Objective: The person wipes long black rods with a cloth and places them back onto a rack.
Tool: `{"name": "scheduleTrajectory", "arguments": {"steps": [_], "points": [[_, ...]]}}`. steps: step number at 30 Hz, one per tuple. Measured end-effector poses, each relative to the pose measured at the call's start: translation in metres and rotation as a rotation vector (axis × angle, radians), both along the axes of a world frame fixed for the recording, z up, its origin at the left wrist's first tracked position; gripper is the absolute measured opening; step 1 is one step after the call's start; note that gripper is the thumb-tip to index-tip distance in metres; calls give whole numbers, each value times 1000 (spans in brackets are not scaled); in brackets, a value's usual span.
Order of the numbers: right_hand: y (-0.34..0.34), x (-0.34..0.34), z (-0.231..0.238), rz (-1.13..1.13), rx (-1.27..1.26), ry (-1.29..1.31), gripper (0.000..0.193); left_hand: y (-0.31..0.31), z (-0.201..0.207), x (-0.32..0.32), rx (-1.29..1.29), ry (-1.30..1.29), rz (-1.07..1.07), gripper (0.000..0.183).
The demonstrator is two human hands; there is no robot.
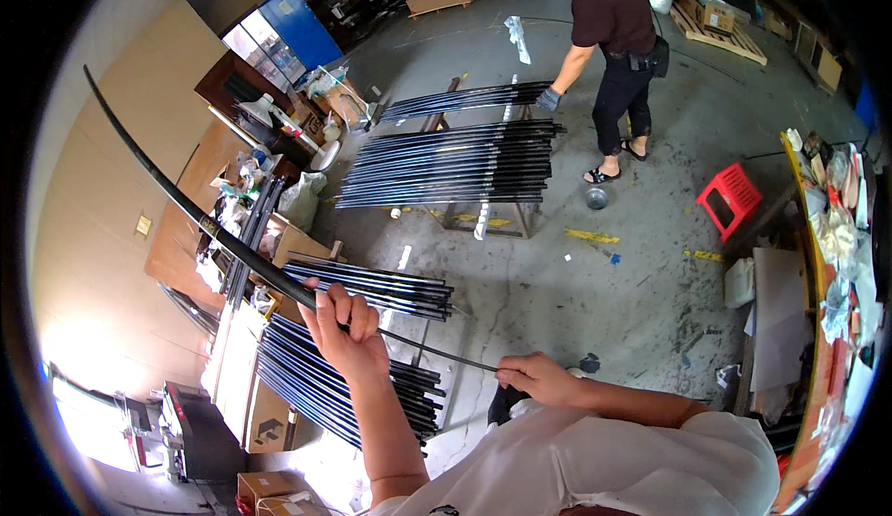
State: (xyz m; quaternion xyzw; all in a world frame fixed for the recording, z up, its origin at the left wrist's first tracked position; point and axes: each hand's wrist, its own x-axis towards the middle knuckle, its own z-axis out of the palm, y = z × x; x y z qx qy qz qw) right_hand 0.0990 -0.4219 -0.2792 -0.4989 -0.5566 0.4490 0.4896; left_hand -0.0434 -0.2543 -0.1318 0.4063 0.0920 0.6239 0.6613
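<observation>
A long black pole (243, 252) slants up to the far left, curved in this view. My left hand (349, 332) is closed around its lower end. A thin dark rod (437, 352) runs from beside that hand down to the right. My right hand (539, 378) has its fingers closed on the rod's near end, close to my white shirt. Whether rod and pole are joined is hidden behind my left hand. Under my left arm lie a lower row of glossy black poles (325, 381) and an upper row of black poles (372, 288).
Ahead, more black poles (446, 163) lie side by side on a stand. A person (613, 42) stands at its right end, a gloved hand (548, 100) at the poles. A red stool (729, 200) and cluttered bench (822, 265) are right; a metal bowl (596, 198) sits on the floor.
</observation>
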Motion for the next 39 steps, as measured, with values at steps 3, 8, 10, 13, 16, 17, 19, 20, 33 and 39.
{"name": "scheduleTrajectory", "arguments": {"steps": [3,8,10,13,16,17,19,20,33,39], "points": [[7,-3,11,-3,10,-4,27,-11,-5,8,-23,-34,81,15],[13,-3,22,4,-23,-24,27,-30,-24,20,-13,-50,43,15],[10,-2,18,9,-23,-19,27,-35,-21,23,-49,-78,39,15],[8,-7,34,-23,-20,-16,26,-43,-25,26,-43,-39,71,15],[10,-4,44,1,-23,-2,25,-58,-15,34,-15,-31,39,17],[10,-3,49,-6,2,5,25,-59,-15,34,-16,-31,44,17],[10,-4,61,-19,50,17,24,-57,-4,34,25,-67,34,16],[11,-4,66,-14,60,20,24,-59,4,36,26,-91,34,16],[-11,9,38,111,127,-19,24,-57,60,19,265,-125,-24,21],[-28,10,-2,47,105,-9,25,-55,71,2,308,-137,-14,22]]}}
